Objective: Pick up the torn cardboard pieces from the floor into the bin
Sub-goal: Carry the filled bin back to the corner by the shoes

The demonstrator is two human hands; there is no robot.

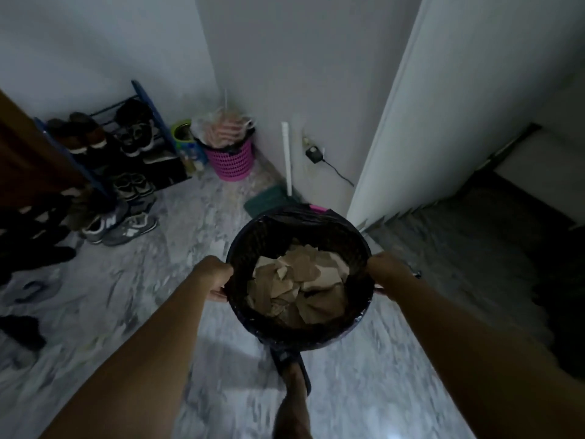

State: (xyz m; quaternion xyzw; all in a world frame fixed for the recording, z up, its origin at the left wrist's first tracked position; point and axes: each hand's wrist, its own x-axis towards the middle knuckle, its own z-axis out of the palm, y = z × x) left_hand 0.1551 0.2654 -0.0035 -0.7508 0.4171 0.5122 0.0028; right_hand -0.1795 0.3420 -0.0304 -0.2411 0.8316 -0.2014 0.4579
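We look down from head height at a dim hallway with a grey marbled floor [142, 264]. In the centre of the frame we hold a round dark bin [253, 245], lined with a black bag, by its rim. Our left hand [218, 275] grasps the rim on the left of the frame and our right hand [384, 269] grasps it on the right, fingers curled over the edge on both sides. The torn cardboard pieces [300, 280], brown and crumpled, lie heaped inside the bin, well below its rim. We see no cardboard on the stretch of floor in view, so we judge the gathering to be done or nearly so, and the step in hand to be carrying or settling the bin. One foot [296, 378] shows just beneath it at lower centre. At upper left stands a shoe rack [126, 144], and beside it, in the corner, a full pink basket [232, 156]. The next move, as we judge it, calls for keeping the bin level, setting it upright on the floor, then checking for stray pieces outside our view.
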